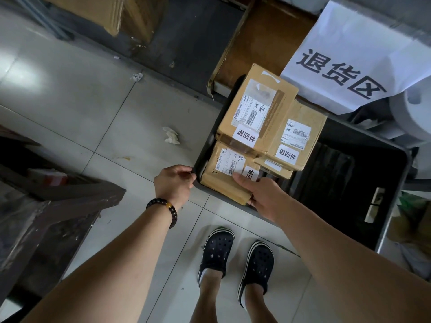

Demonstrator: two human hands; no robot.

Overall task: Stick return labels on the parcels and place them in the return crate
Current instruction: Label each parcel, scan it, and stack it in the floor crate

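Observation:
A dark grey return crate (384, 183) stands on the floor and holds several brown cardboard parcels. The nearest parcel (219, 180) lies in the crate's front left corner, with a shipping label and a white return label (250, 174) on top. My right hand (263, 197) grips this parcel's near right edge, thumb on its top by the return label. My left hand (173, 183), a bead bracelet on its wrist, has its fingers curled over the crate's left rim. Two more parcels, a large one (254, 113) and a smaller one (296, 138), lie stacked behind, each bearing a return label.
A white paper sign (354, 59) with large black characters hangs behind the crate. Dark wooden furniture (46, 206) stands at the left. Crumpled paper (171, 135) lies on the tiled floor. My feet in black clogs (235, 259) stand just before the crate.

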